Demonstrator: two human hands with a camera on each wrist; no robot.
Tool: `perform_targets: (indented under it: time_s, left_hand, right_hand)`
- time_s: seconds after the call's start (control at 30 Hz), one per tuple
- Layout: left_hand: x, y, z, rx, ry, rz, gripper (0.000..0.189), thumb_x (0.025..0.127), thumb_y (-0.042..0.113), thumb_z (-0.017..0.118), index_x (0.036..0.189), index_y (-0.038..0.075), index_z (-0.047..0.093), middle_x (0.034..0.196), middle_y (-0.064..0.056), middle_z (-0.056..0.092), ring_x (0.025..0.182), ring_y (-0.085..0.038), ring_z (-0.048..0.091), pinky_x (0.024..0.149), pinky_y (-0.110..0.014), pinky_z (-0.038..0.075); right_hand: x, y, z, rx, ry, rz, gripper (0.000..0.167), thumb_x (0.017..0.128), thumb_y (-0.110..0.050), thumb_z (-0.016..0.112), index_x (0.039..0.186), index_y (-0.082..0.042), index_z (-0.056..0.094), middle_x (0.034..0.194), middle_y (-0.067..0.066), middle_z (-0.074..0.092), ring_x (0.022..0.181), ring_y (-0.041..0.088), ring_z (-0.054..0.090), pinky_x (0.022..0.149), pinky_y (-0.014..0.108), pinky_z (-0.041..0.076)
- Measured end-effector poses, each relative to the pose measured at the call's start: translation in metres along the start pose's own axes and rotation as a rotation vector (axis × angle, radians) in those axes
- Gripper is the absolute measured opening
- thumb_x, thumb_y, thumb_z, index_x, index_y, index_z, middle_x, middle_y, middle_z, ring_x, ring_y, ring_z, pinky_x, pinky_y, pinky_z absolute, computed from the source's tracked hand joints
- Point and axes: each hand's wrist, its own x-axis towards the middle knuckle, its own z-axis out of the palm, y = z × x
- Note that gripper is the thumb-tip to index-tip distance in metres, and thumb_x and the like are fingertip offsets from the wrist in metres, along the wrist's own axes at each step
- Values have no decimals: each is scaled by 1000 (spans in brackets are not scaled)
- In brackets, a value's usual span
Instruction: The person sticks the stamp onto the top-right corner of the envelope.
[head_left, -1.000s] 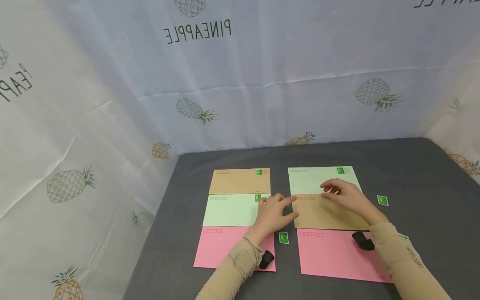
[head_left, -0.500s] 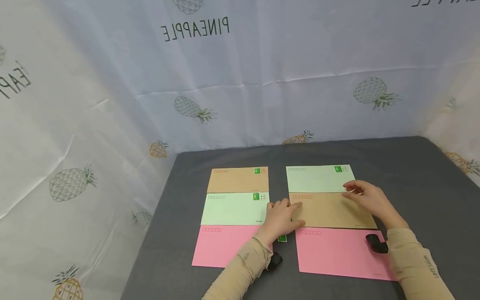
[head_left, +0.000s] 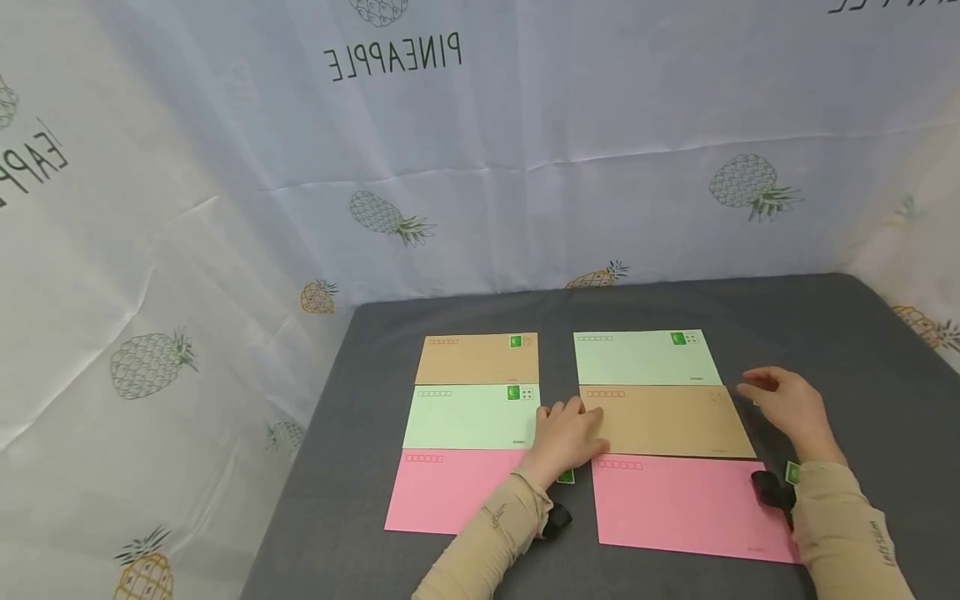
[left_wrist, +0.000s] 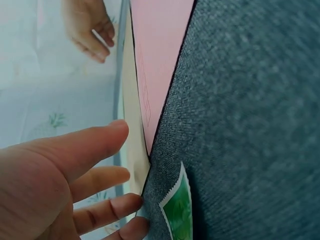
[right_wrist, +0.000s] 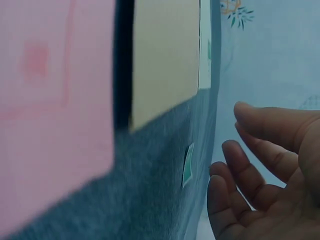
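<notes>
My left hand lies at the left edge of the right-hand brown envelope, fingertips on it. In the left wrist view, its fingers are loosely extended, and a green stamp lies on the cloth beside them. My right hand hovers just right of that envelope, thumb and fingers apart with nothing between them. The right wrist view shows a green stamp on the cloth near its fingertips; in the head view the hand mostly hides it. Another stamp shows by the right wrist.
A mint envelope with a stamp is above the brown one, a pink envelope below. The left column has a stamped brown envelope, a stamped mint envelope and a pink one. Dark grey cloth covers the table.
My right hand has moved right, off the mint and brown envelopes, toward the stamp beside them. My left hand has shifted slightly right and down, from the left mint envelope to the brown envelope's edge.
</notes>
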Motion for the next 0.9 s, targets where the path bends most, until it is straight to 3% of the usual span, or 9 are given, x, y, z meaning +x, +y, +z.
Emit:
perform_targets:
  time_s: [0.4, 0.6, 0.9]
  left_hand:
    - [6, 1, 5, 56, -20, -40, 47, 84, 47, 62, 129, 35, 55, 111, 7, 55, 91, -14, 49, 79, -35, 33]
    - [6, 2, 4, 43, -8, -43, 47, 82, 45, 66, 127, 35, 56, 111, 7, 56, 89, -14, 50, 79, -34, 33]
    - [8, 3, 4, 47, -7, -58, 50, 81, 46, 66, 129, 36, 54, 112, 7, 56, 88, -15, 50, 80, -36, 32]
  right_hand:
    - [7, 19, -10, -96, -18, 67, 47, 85, -8, 53, 123, 18, 40, 110, 40, 47, 94, 51, 48, 74, 54, 41]
    - [10, 27, -9, -71, -43, 134, 50, 85, -9, 54, 125, 16, 38, 112, 39, 46, 98, 51, 46, 81, 58, 38]
    - [11, 29, -10, -56, -62, 164, 46, 84, -11, 54, 120, 15, 45, 108, 37, 48, 96, 48, 47, 78, 55, 39]
